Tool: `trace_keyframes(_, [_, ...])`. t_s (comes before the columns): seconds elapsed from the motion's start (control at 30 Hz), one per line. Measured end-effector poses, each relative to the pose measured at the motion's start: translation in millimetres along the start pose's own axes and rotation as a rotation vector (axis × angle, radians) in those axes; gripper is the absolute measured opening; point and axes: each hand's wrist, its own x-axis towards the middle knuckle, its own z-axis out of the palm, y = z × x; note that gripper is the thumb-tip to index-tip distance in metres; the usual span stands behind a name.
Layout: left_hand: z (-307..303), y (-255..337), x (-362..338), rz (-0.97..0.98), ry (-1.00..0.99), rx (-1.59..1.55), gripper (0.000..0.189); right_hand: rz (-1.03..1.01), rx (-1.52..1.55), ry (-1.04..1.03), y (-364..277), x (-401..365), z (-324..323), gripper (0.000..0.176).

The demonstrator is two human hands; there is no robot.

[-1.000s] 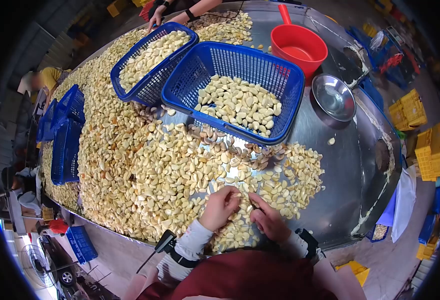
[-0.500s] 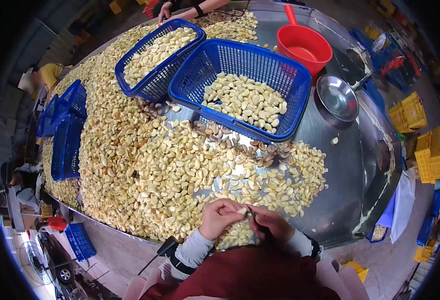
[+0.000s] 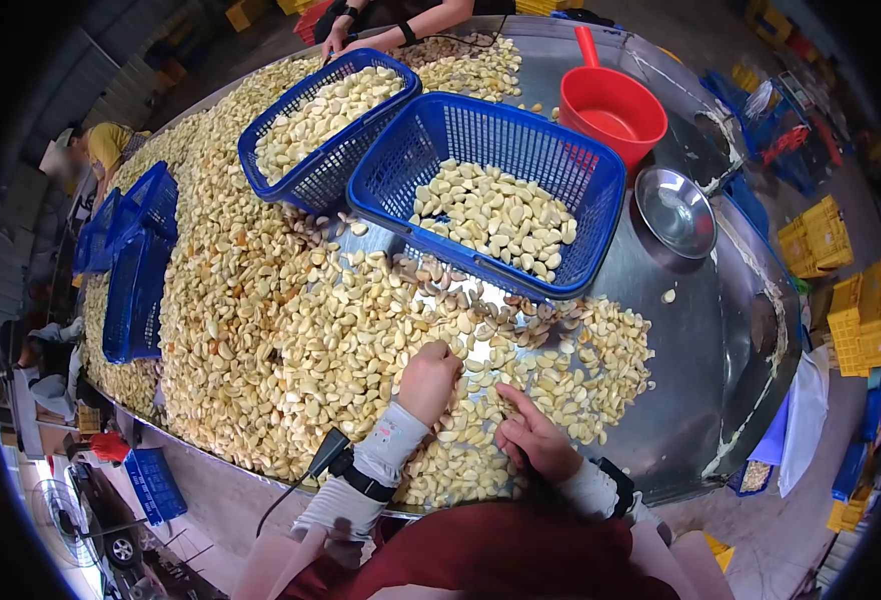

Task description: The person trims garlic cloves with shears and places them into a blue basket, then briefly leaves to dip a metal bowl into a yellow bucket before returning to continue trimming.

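Note:
My left hand (image 3: 430,385) reaches forward over the pile of pale cream, clove-like pieces (image 3: 340,390). Its fingers are curled together and point down at the pile, so whatever they hold is hidden. To its right, my right hand (image 3: 538,440) hovers low over the near edge of the pieces. The index finger points forward while the other fingers are folded in, and I cannot make out what is inside them. Beyond both hands stands a blue mesh basket (image 3: 400,225), partly filled with similar, cleaner-looking pieces (image 3: 500,220).
A second blue basket (image 3: 287,188) is heaped with pieces. At the right stand a red dipper (image 3: 615,105) and a shallow metal bowl (image 3: 675,212) on the metal table (image 3: 680,380). More blue baskets (image 3: 132,300) sit left. Another person's hands (image 3: 345,40) work at the far edge.
My hands have separated from around a pale piece. My left hand has moved forward over the pile; my right hand has shifted slightly, its index finger now pointing forward.

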Motion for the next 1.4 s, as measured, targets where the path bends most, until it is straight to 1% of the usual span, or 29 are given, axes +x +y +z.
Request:
trace_keyframes(0.07, [-2, 2, -1, 0.058, -0.058, 0.081, 0.015, 0.007, 0.006, 0.012, 1, -1, 0, 0.056])
trace_keyframes(0.1, [-10, 8, -1, 0.065, -0.052, 0.084, 0.015, -0.068, -0.179, 0.017, 4, 1, -2, 0.055])
trace_keyframes(0.13, [-18, 16, -3, -0.183, -0.173, -0.365, 0.014, -0.14, -0.36, 0.026, 5, 2, -3, 0.053])
trace_keyframes(0.17, [-23, 23, -8, -0.439, -0.297, -0.815, 0.014, -0.141, -0.357, 0.03, 5, 3, -1, 0.053])
trace_keyframes(0.2, [-18, 22, -14, -0.403, -0.226, -1.138, 0.014, -0.352, -0.53, 0.068, 5, 5, 3, 0.053])
trace_keyframes(0.23, [-20, 26, -19, -0.406, -0.232, -1.137, 0.014, -0.561, -0.701, 0.107, 3, 5, 7, 0.052])
trace_keyframes(0.27, [-24, 30, -25, -0.474, -0.255, -1.23, 0.015, -0.366, -0.634, 0.048, -9, -2, 10, 0.055])
trace_keyframes(0.3, [-29, 34, -27, -0.542, -0.275, -1.322, 0.016, -0.365, -0.633, 0.047, -11, -2, 11, 0.055])
trace_keyframes(0.37, [-33, 35, -31, -0.561, -0.267, -1.335, 0.018, -0.481, -0.772, 0.025, -13, -1, 13, 0.058])
trace_keyframes(0.4, [-31, 35, -38, -0.596, -0.244, -1.411, 0.017, -0.481, -0.773, 0.022, -16, -3, 14, 0.058])
trace_keyframes(0.47, [-31, 38, -44, -0.632, -0.216, -1.487, 0.017, -0.341, -0.718, -0.034, -20, -6, 17, 0.057])
trace_keyframes(0.53, [-31, 44, -45, -0.674, -0.205, -1.831, 0.017, -0.405, -0.754, -0.001, -18, -7, 21, 0.057])
trace_keyframes(0.6, [-23, 51, -49, -0.668, -0.152, -1.848, 0.017, -0.471, -0.791, 0.038, -12, -6, 20, 0.057])
trace_keyframes(0.67, [-18, 57, -52, -0.636, -0.093, -1.944, 0.017, -0.647, -0.905, 0.143, -5, -1, 15, 0.058])
trace_keyframes(0.7, [-16, 57, -54, -0.637, -0.093, -1.944, 0.017, -0.646, -0.905, 0.143, -4, -3, 12, 0.058])
trace_keyframes(0.77, [-11, 55, -58, -0.691, -0.102, -2.007, 0.016, -0.077, -0.311, -0.068, -7, -7, 9, 0.055])
trace_keyframes(0.8, [-8, 53, -60, -0.692, -0.105, -2.006, 0.016, -0.077, -0.309, -0.066, -5, -7, 10, 0.055])
trace_keyframes(0.87, [-5, 52, -61, -0.67, -0.113, -2.0, 0.015, -0.465, -0.601, 0.01, 3, -8, 14, 0.05])
trace_keyframes(0.9, [-5, 53, -62, -0.674, -0.113, -2.0, 0.015, -0.462, -0.598, 0.01, 2, -10, 14, 0.05])
trace_keyframes(0.97, [-11, 59, -57, -0.654, -0.108, -2.003, 0.014, -0.384, -0.791, 0.072, -3, -13, 16, 0.05])
trace_keyframes(1.0, [-10, 58, -56, -0.654, -0.109, -2.003, 0.014, -0.384, -0.79, 0.073, -3, -9, 15, 0.05])
trace_keyframes(1.07, [-9, 58, -58, -0.631, -0.113, -1.993, 0.017, -0.693, -0.745, 0.087, 1, 2, 14, 0.052])
trace_keyframes(1.1, [-9, 58, -58, -0.635, -0.114, -1.992, 0.017, -0.691, -0.742, 0.088, 3, 1, 11, 0.052])
trace_keyframes(1.17, [-9, 62, -57, -0.667, -0.108, -1.891, 0.01, 0.024, 0.009, -0.141, 7, -4, 1, 0.053])
trace_keyframes(1.2, [-12, 62, -54, -0.668, -0.106, -1.891, 0.01, 0.025, 0.009, -0.143, 7, -4, 1, 0.053])
trace_keyframes(1.27, [-18, 58, -42, -0.698, -0.144, -2.1, 0.005, 0.071, 0.533, -0.083, 5, -4, -1, 0.055])
trace_keyframes(1.3, [-14, 50, -35, -0.695, -0.145, -2.1, 0.005, 0.068, 0.532, -0.083, 4, -3, -4, 0.055])
trace_keyframes(1.37, [-4, 28, -19, -0.699, -0.117, -1.386, 0.012, 0.067, 0.308, 0.019, 3, -1, -9, 0.058])
trace_keyframes(1.4, [-2, 23, -9, -0.699, -0.114, -1.387, 0.012, 0.067, 0.257, 0.019, 7, 2, -11, 0.06])
